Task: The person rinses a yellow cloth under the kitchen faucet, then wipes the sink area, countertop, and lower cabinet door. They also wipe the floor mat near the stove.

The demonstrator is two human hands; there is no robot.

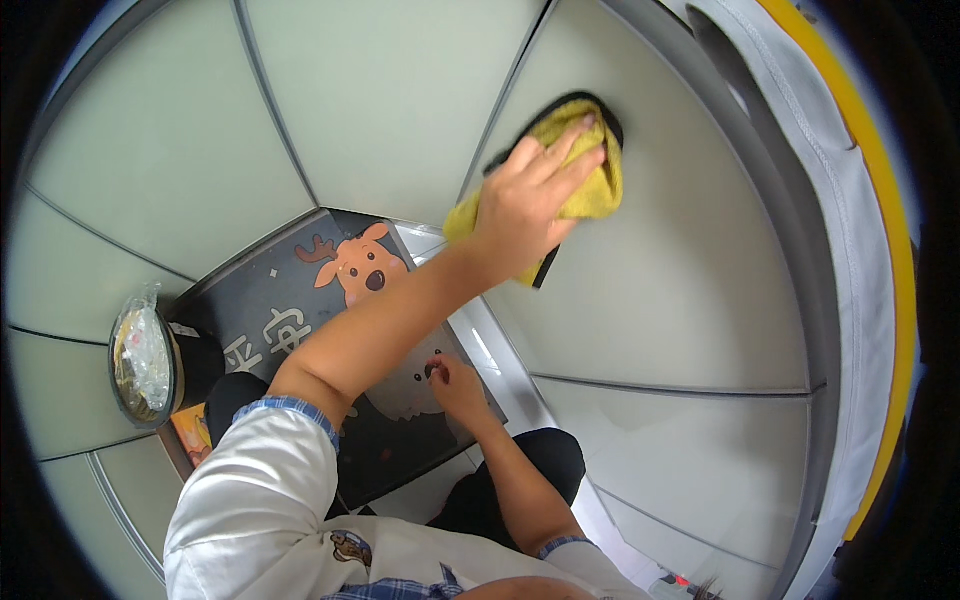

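My left hand (529,195) reaches up and across to the right, its fingers spread over a yellow cloth (592,187) with black edging. The cloth is bunched under the palm and lies against a pale panel (675,285) with grey seams. Lower down, my right hand (459,386) hovers with loosely curled fingers, and I see nothing held in it. Behind it, a dark printed floor mat (405,457) shows an orange cartoon deer (367,262), a grey animal figure and large writing. My left forearm covers part of the mat.
A black bin (199,367) with clear plastic and other waste inside stands to the left, by the panelled wall (142,172). White floor tiles (480,337) show beside the mat. My bent knees (551,457) are close to it. Pale fabric with a yellow border (881,300) runs along the right.
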